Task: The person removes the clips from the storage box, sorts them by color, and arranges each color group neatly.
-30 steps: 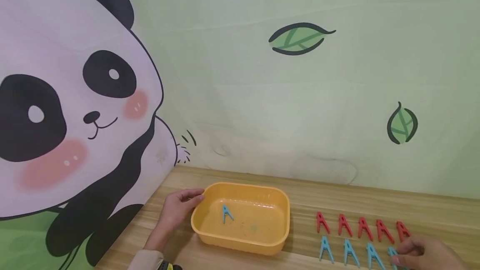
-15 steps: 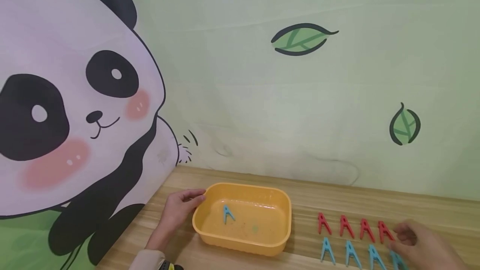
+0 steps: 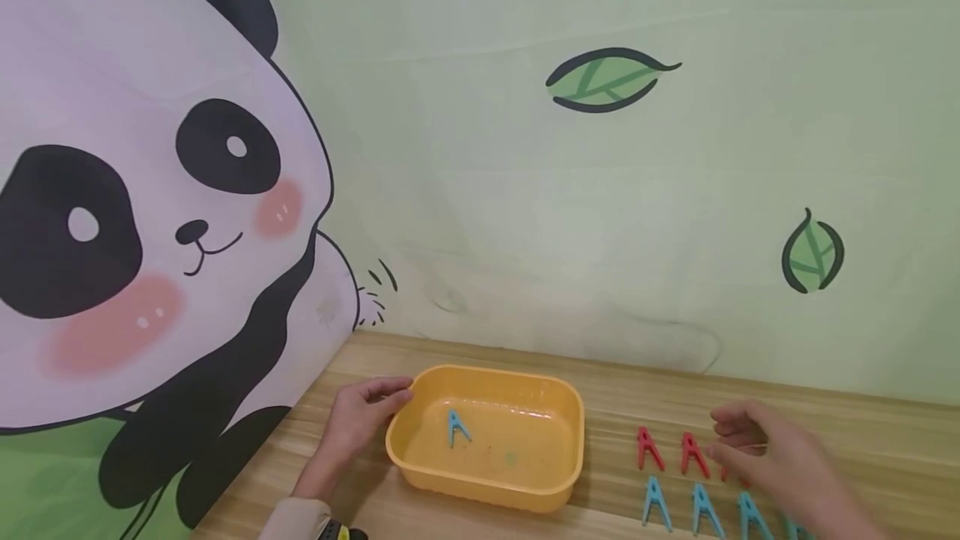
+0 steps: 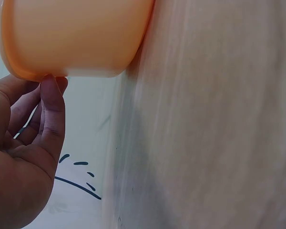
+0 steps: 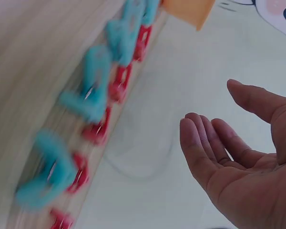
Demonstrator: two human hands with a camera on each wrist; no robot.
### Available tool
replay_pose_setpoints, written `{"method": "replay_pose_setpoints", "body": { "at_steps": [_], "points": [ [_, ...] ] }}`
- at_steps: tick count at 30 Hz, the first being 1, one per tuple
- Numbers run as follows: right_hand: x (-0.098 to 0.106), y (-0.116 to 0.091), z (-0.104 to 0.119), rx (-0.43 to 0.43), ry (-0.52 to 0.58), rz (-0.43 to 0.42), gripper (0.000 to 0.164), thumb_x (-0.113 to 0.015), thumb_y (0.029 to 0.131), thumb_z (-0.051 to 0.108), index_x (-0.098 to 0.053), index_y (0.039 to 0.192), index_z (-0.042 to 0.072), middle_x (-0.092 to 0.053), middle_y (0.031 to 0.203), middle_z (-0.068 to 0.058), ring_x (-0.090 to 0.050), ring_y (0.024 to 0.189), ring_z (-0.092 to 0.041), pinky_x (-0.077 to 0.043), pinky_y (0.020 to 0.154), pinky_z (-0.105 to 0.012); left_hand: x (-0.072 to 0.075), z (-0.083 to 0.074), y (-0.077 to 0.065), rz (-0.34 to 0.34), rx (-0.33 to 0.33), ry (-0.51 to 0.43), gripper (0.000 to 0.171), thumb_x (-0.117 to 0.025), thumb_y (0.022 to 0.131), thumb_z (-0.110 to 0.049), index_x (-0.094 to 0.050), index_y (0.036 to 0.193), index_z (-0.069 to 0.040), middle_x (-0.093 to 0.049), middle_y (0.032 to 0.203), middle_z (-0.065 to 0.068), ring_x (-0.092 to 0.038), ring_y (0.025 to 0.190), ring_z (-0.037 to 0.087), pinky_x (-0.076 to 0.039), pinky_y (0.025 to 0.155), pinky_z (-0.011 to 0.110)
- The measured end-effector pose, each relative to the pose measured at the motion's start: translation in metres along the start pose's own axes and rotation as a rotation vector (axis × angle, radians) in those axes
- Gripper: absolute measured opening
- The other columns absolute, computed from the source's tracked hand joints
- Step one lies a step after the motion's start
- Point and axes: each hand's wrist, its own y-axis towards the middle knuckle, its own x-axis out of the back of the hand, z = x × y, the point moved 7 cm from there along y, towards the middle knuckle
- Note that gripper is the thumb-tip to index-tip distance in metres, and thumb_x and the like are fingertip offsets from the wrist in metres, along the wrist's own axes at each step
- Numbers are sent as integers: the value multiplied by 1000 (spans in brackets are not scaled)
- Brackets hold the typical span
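A yellow plastic basin [image 3: 486,497] stands on the table with one blue clothespin [image 3: 454,432] lying inside. My left hand [image 3: 354,422] pinches its left rim between thumb and fingers; the left wrist view shows the thumb tip against the basin wall [image 4: 71,40]. To the right lie a row of red clothespins [image 3: 687,445] and, nearer me, a row of blue clothespins [image 3: 654,490]. My right hand [image 3: 787,461] hovers over the right part of these rows, hiding some. In the right wrist view its fingers [image 5: 195,148] are loosely bent, thumb apart, holding nothing.
The wood-grain table [image 3: 615,398] meets a pale green wall [image 3: 480,215] at the back, printed with leaves. A large panda picture [image 3: 225,273] covers the left side. A dark watch [image 3: 337,532] sits on the left wrist.
My right hand has moved left and slightly up from the right end of the rows, where its fingers were at the last blue clothespin. The left hand and basin stay put.
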Motion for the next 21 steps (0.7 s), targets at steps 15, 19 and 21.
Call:
{"method": "replay_pose_setpoints", "body": {
  "at_steps": [15, 19, 21],
  "points": [
    [-52, 15, 81, 160, 262, -19, 35, -84, 94, 15, -69, 121, -1, -73, 110, -5, -71, 101, -22, -62, 84, -32, 0, 1, 0, 0, 10, -10, 24, -79, 98, -14, -80, 119, -3, -77, 117, 13, -73, 107, 24, -61, 88, 30],
    [-65, 20, 98, 200, 319, 2, 35, -84, 93, 14, -69, 120, -1, -73, 111, -8, -71, 101, -21, -61, 86, -30, 0, 1, 1, 2, 14, -8, 24, -79, 98, -14, -80, 119, -4, -77, 118, 12, -73, 108, 25, -61, 88, 30],
    [-72, 22, 107, 220, 350, 19, 35, -84, 93, 13, -69, 121, -2, -72, 112, -11, -71, 102, -21, -61, 86, -29, 0, 2, 1, 1, 14, -10, 24, -79, 98, -14, -80, 119, -4, -77, 118, 12, -73, 108, 24, -61, 88, 30]
  ]
}}
